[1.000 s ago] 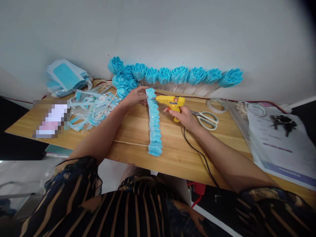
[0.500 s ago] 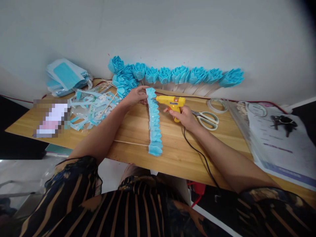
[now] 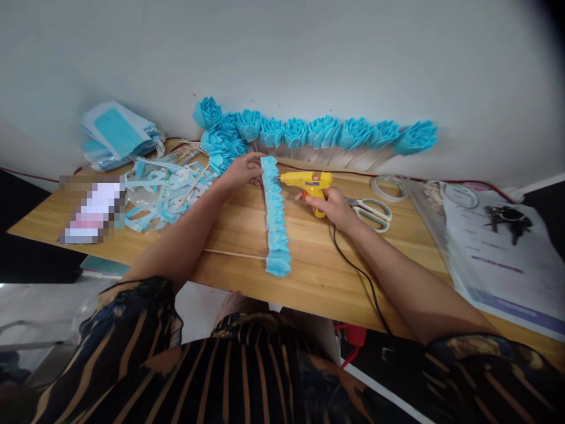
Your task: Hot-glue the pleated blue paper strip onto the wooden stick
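A long pleated strip of light blue material (image 3: 276, 218) lies on the wooden table, running from the back toward the front edge. At its far end, my left hand (image 3: 242, 172) pinches the strip's left edge. My right hand (image 3: 332, 207) is wrapped round the grip of a yellow glue gun (image 3: 306, 179). The gun's nozzle points left and meets the strip near its far end; whether it touches the surface is too small to tell. A thin wooden stick (image 3: 233, 254) reaches to the strip's near end from the left.
Blue flowers on sticks (image 3: 322, 132) lean in a row along the wall. Cut scraps (image 3: 163, 188) and a bag of masks (image 3: 119, 135) lie left, near a blurred-out rectangle. Scissors (image 3: 373, 213), a tape roll (image 3: 390, 188), keys (image 3: 508, 218) and papers (image 3: 498, 265) lie right.
The glue gun's nozzle has shifted slightly nearer along the strip. My left hand and the strip have stayed in place.
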Action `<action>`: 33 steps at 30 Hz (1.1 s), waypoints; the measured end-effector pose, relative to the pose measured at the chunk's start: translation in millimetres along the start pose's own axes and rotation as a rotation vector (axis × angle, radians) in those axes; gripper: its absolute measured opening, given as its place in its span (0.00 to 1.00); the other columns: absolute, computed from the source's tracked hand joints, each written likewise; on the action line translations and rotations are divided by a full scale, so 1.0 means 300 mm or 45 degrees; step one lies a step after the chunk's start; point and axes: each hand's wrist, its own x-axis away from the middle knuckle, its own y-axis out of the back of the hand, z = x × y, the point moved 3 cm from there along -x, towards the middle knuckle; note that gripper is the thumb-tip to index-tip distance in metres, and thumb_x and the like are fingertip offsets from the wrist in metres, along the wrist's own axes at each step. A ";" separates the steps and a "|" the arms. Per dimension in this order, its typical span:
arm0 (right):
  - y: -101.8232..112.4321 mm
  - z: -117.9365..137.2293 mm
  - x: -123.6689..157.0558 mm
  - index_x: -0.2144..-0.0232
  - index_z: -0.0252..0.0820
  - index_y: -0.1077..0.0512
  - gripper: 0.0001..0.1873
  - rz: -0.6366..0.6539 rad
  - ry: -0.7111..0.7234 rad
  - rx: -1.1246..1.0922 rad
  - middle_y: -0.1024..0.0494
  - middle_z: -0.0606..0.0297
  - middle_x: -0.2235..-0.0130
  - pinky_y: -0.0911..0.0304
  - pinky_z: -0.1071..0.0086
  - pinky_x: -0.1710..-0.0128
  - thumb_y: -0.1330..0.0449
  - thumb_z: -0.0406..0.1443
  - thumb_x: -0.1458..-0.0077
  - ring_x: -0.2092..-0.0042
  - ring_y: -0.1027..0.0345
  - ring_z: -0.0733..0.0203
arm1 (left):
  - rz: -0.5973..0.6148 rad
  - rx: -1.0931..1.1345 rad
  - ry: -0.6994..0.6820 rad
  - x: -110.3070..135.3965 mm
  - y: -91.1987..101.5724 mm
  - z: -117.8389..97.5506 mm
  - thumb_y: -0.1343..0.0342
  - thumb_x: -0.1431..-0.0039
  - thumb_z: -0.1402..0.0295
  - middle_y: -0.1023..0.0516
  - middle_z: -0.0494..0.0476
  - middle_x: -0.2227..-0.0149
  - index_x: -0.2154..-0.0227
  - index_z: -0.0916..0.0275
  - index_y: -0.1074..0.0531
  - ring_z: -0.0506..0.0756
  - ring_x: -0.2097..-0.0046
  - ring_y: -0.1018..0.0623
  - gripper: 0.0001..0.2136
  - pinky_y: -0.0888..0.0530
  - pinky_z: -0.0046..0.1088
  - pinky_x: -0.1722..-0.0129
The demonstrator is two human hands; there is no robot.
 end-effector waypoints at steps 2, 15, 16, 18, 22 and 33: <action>0.000 -0.001 -0.001 0.61 0.38 0.18 0.21 0.038 -0.017 0.030 0.19 0.61 0.65 0.39 0.68 0.68 0.37 0.50 0.45 0.68 0.31 0.60 | -0.007 -0.012 0.008 0.000 0.003 0.003 0.41 0.42 0.77 0.20 0.52 0.69 0.43 0.66 0.31 0.51 0.70 0.20 0.23 0.22 0.26 0.67; -0.005 0.020 0.001 0.62 0.40 0.17 0.21 0.086 0.023 0.147 0.15 0.58 0.58 0.32 0.64 0.54 0.38 0.50 0.44 0.55 0.23 0.51 | -0.033 -0.011 -0.005 -0.011 0.005 0.022 0.42 0.40 0.75 0.21 0.52 0.72 0.43 0.65 0.30 0.52 0.72 0.21 0.21 0.21 0.27 0.66; -0.005 0.018 0.001 0.61 0.40 0.17 0.21 0.092 0.022 0.150 0.15 0.59 0.57 0.32 0.64 0.53 0.38 0.50 0.44 0.55 0.23 0.51 | -0.028 -0.003 -0.003 -0.010 0.005 0.020 0.42 0.40 0.75 0.21 0.52 0.73 0.43 0.65 0.30 0.52 0.72 0.21 0.21 0.21 0.27 0.67; -0.006 0.011 0.001 0.61 0.40 0.17 0.21 0.102 0.011 0.163 0.15 0.59 0.56 0.31 0.63 0.53 0.37 0.50 0.44 0.55 0.23 0.50 | -0.023 0.013 0.002 -0.007 0.004 0.016 0.41 0.39 0.73 0.21 0.51 0.73 0.44 0.65 0.30 0.51 0.72 0.20 0.20 0.22 0.26 0.67; -0.008 -0.001 -0.001 0.60 0.39 0.17 0.21 0.108 -0.004 0.164 0.15 0.59 0.57 0.31 0.63 0.53 0.37 0.50 0.45 0.56 0.23 0.50 | -0.046 0.023 0.029 -0.004 0.002 0.009 0.41 0.37 0.72 0.22 0.51 0.73 0.45 0.65 0.29 0.52 0.72 0.21 0.18 0.22 0.26 0.67; -0.016 0.009 0.002 0.61 0.39 0.17 0.21 0.099 -0.019 0.205 0.15 0.59 0.59 0.31 0.63 0.58 0.36 0.49 0.46 0.59 0.24 0.51 | -0.029 0.046 0.099 -0.003 -0.001 -0.001 0.44 0.39 0.71 0.21 0.54 0.70 0.44 0.64 0.30 0.53 0.71 0.20 0.20 0.22 0.29 0.65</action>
